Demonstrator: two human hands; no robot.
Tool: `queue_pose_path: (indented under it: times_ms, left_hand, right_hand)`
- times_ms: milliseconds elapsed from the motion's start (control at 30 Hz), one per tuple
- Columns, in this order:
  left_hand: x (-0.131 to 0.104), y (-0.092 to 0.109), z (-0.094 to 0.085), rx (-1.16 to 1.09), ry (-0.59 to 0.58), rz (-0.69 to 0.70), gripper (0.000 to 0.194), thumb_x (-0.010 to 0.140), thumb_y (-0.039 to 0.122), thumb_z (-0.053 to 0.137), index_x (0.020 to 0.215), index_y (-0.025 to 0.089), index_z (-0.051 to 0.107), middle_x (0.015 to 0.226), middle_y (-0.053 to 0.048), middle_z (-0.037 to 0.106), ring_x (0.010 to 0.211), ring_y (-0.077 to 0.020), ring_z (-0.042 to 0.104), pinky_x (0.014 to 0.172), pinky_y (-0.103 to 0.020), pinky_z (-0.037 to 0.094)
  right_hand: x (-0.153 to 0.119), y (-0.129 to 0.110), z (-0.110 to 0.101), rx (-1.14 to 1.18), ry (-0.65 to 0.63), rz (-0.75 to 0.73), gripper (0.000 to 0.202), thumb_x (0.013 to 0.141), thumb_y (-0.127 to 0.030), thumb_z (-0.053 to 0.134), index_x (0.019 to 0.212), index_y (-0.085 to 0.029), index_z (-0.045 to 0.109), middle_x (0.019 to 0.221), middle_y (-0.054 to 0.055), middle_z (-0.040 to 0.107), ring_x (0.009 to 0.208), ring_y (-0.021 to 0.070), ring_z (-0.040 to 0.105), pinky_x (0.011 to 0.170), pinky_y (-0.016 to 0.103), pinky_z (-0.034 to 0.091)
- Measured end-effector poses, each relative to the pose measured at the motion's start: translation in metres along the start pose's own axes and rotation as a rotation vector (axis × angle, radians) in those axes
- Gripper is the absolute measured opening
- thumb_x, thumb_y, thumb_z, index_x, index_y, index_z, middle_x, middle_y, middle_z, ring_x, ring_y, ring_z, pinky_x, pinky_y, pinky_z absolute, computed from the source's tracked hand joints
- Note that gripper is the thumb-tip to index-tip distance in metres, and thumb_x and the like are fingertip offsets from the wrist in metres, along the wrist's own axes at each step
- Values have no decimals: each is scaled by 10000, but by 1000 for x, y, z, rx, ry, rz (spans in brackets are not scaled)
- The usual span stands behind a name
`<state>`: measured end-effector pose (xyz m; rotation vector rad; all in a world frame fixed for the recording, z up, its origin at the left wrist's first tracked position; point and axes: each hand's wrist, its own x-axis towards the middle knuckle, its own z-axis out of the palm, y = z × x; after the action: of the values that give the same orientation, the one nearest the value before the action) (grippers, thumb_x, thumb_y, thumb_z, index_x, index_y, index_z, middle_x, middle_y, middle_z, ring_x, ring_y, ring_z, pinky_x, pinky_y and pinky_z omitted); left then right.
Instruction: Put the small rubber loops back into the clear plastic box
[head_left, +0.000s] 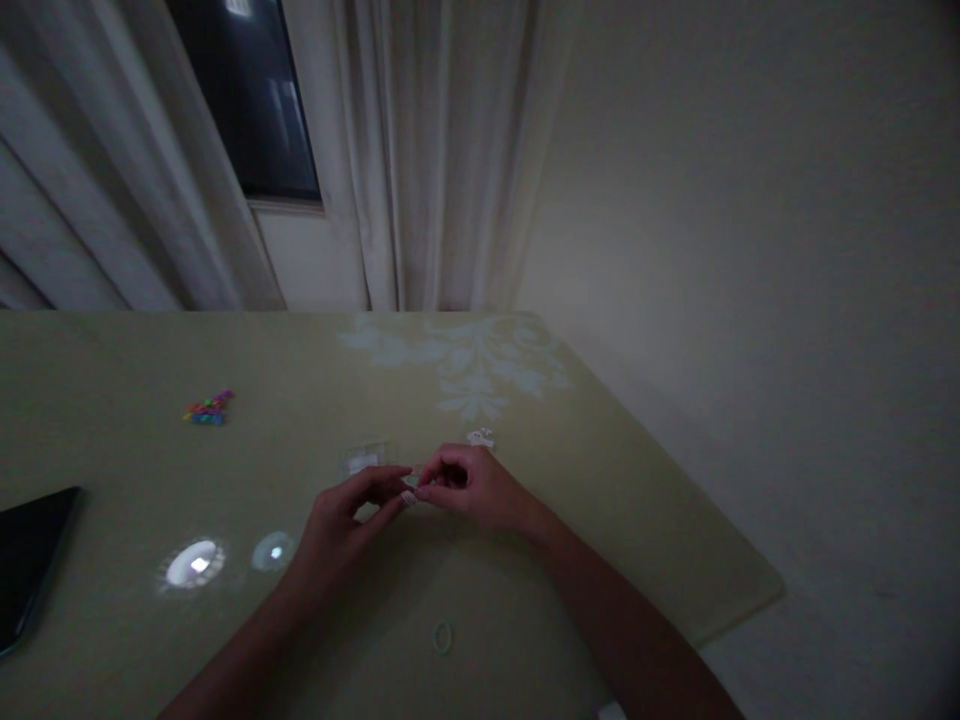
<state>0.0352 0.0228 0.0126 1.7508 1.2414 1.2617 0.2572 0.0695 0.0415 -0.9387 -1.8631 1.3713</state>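
My left hand (352, 510) and my right hand (469, 487) meet over the middle of the table, fingertips nearly touching. Both are closed in a pinch on a tiny whitish piece (409, 496), which shows by the left thumb; its kind is too small and dim to tell. Just behind the left hand lies a small clear plastic box (366, 455), partly hidden by the fingers. A little heap of white pieces (481, 437) sits right behind the right hand. Nearer to me, a pale thin ring (442, 637) lies flat on the table.
The glossy table (285, 360) has a pale leaf pattern at the back. A small colourful heap (209, 409) lies at the left, and a dark flat device (34, 560) at the left edge. Curtains (442, 150) and a wall (750, 250) stand behind and to the right.
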Motion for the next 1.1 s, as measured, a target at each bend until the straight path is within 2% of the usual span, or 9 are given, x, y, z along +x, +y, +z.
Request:
queue_pose_path:
  times_ms: [167, 333, 533, 733, 900, 1100]
  left_hand:
    - [1, 6, -1, 16, -22, 60, 132, 932, 316, 722, 965, 244, 828, 885, -31, 825, 781, -190, 773, 706, -254, 586]
    - [3, 14, -1, -71, -9, -2, 124, 925, 322, 728, 917, 230, 811, 842, -30, 818, 750, -186, 767, 673, -244, 582]
    - [2, 16, 1, -101, -9, -18, 141, 922, 355, 747, 913, 227, 807, 828, -27, 814, 744, -178, 763, 673, -236, 585]
    - [1, 11, 0, -55, 25, -22, 143, 903, 361, 771, 919, 231, 830, 853, -33, 837, 748, -186, 775, 695, -248, 603]
    - [2, 10, -1, -19, 62, -24, 157, 883, 365, 780, 944, 246, 862, 915, -51, 864, 795, -222, 805, 724, -285, 628]
    - [2, 8, -3, -42, 86, -68, 182, 866, 391, 797, 938, 236, 860, 903, -61, 862, 782, -233, 808, 699, -293, 632]
  right_hand:
    - [-1, -6, -1, 105, -50, 16, 313, 818, -458, 863, 895, -171, 765, 738, -15, 648, 687, 124, 554, 656, 253, 425]
    - [-1, -3, 1, 107, 1, 3, 344, 764, -441, 911, 943, -184, 771, 793, -7, 679, 709, 130, 577, 659, 252, 449]
    - [0, -2, 6, 51, 99, -141, 281, 836, -458, 869, 911, -192, 815, 817, 24, 732, 731, 146, 628, 697, 274, 486]
    - [2, 0, 5, 3, 111, -272, 227, 939, -441, 787, 1041, -251, 861, 1004, 59, 759, 933, 181, 710, 836, 302, 543]
    - [2, 5, 7, -68, 198, -284, 237, 901, -463, 827, 1042, -277, 872, 879, 30, 700, 805, 151, 665, 753, 273, 527]
    - [2, 8, 13, -53, 218, -242, 228, 873, -435, 852, 986, -238, 865, 859, 46, 780, 762, 167, 700, 738, 283, 557]
